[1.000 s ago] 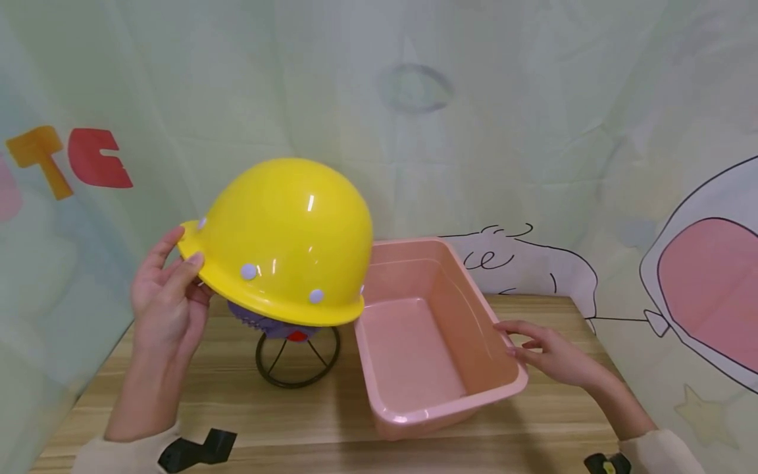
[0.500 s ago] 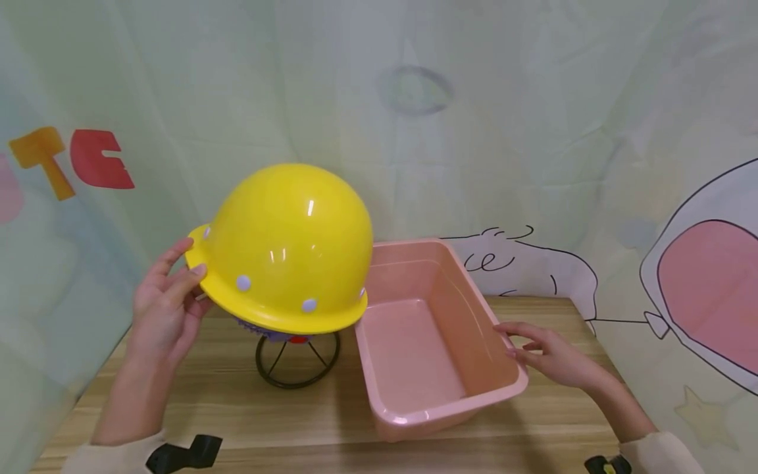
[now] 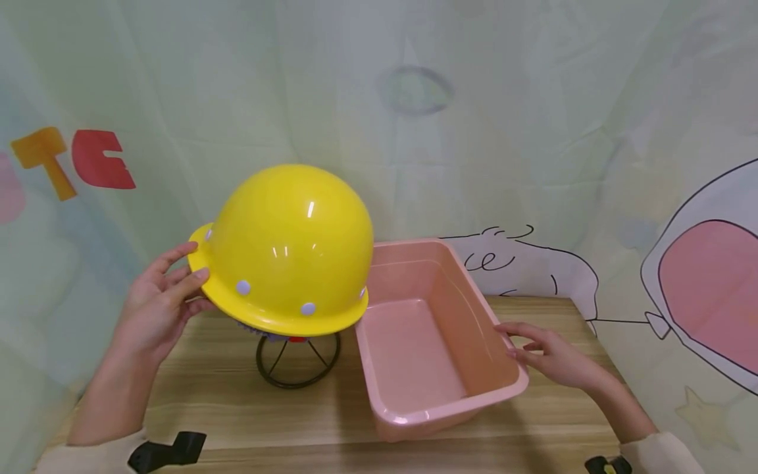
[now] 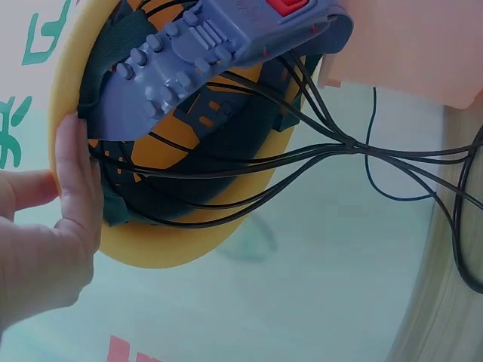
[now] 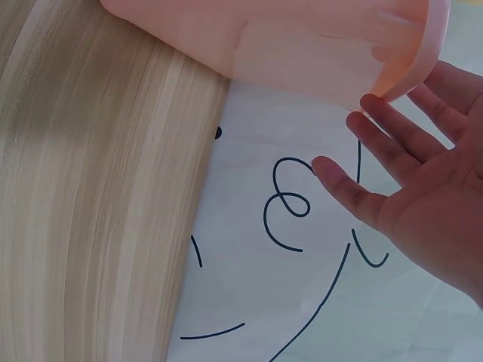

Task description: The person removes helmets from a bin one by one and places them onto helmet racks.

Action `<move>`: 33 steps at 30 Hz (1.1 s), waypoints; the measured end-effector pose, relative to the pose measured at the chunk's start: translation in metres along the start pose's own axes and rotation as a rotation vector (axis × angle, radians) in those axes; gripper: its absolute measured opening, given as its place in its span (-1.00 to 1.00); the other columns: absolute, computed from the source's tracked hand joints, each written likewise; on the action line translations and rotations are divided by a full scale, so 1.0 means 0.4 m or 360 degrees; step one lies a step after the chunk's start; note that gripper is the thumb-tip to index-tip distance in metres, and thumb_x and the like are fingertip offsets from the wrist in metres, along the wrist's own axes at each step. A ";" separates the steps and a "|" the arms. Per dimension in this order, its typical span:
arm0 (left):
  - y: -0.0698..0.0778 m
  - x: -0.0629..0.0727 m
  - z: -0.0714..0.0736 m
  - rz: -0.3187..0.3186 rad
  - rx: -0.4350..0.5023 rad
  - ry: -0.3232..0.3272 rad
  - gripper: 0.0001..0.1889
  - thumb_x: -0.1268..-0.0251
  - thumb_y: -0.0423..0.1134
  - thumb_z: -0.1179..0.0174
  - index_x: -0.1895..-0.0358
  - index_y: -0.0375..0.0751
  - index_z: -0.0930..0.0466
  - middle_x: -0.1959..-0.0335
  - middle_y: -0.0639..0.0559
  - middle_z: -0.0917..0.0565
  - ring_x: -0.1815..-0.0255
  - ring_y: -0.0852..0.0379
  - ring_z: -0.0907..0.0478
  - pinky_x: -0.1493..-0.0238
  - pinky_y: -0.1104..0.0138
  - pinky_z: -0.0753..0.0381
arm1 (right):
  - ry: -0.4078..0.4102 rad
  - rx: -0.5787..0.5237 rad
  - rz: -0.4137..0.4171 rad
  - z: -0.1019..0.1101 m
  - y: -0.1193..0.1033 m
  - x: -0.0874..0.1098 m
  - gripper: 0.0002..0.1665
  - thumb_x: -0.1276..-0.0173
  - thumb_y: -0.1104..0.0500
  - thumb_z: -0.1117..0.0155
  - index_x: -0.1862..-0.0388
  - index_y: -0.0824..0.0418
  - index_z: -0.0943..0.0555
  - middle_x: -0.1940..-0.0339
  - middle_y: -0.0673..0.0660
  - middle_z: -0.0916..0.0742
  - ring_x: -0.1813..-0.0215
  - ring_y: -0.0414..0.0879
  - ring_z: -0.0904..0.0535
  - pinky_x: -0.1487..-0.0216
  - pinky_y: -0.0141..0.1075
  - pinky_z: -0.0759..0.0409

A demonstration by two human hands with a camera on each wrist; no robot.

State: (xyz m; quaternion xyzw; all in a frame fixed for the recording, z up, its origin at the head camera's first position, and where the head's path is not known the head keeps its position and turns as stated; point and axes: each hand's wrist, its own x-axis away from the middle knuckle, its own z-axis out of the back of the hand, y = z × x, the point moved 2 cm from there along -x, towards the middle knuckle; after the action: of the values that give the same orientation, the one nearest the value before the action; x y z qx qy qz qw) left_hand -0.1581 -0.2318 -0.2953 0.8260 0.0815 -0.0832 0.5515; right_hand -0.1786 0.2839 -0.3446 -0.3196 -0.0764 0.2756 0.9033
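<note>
In the head view, a yellow hard hat (image 3: 293,243) sits over a black wire stand (image 3: 299,382), whose round base is on the wooden table. My left hand (image 3: 162,299) pinches the hat's brim at the left, thumb in front. From below, the left wrist view shows the stand's wires (image 4: 309,151) running up inside the hat, dark straps, and a studded purple-blue adjuster band (image 4: 181,72) with a red button (image 4: 287,6). My right hand (image 3: 547,352) lightly grips the right rim of a pink plastic basin (image 3: 373,388), its lower fingers loose outside the wall.
The basin stands close to the right of the hat and stand, its open top facing up. Wood-grain table (image 3: 266,421) shows in front. A pale printed curtain (image 3: 503,145) rises behind and at both sides.
My left hand has lowered slightly and shifted right, and the hat's brim has come down with it, covering more of the purple-blue band. The right hand and basin have stayed put.
</note>
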 end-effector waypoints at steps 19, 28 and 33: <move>-0.048 0.012 0.049 0.0143 0.0106 -0.0001 -0.56 -0.24 -0.48 -0.06 -0.13 -0.12 -0.19 0.26 -0.02 -0.64 0.47 0.07 -0.61 0.44 0.36 -0.63 | -0.0017 -0.0023 -0.0036 0.006 -0.001 -0.001 -0.51 -0.33 0.14 -0.14 -0.22 0.22 -0.41 -0.19 0.26 -0.50 -0.19 0.21 -0.37 0.02 0.04 -0.50; -0.069 0.012 0.061 0.0149 0.0120 -0.0056 -0.58 -0.28 -0.51 0.01 -0.14 -0.09 -0.19 0.27 -0.02 -0.63 0.45 0.09 -0.60 0.44 0.36 -0.63 | -0.0025 -0.0026 -0.0063 0.008 -0.003 0.001 -0.50 -0.33 0.13 -0.13 -0.23 0.23 -0.40 -0.20 0.26 -0.49 -0.20 0.22 -0.36 0.02 0.05 -0.50; -0.085 0.015 0.070 0.0179 0.0091 -0.0080 -0.59 -0.29 -0.49 0.01 -0.14 -0.06 -0.21 0.29 -0.01 -0.62 0.43 0.11 -0.59 0.41 0.37 -0.63 | -0.0028 -0.0027 -0.0074 0.008 -0.001 0.002 -0.50 -0.33 0.13 -0.14 -0.23 0.22 -0.40 -0.20 0.26 -0.49 -0.20 0.21 -0.36 0.03 0.04 -0.50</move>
State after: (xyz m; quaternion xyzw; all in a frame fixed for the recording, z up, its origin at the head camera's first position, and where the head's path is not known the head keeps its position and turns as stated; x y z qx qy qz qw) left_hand -0.1613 -0.2447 -0.3376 0.8424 0.0187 -0.0751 0.5333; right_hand -0.1787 0.2856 -0.3418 -0.3229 -0.0940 0.2566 0.9061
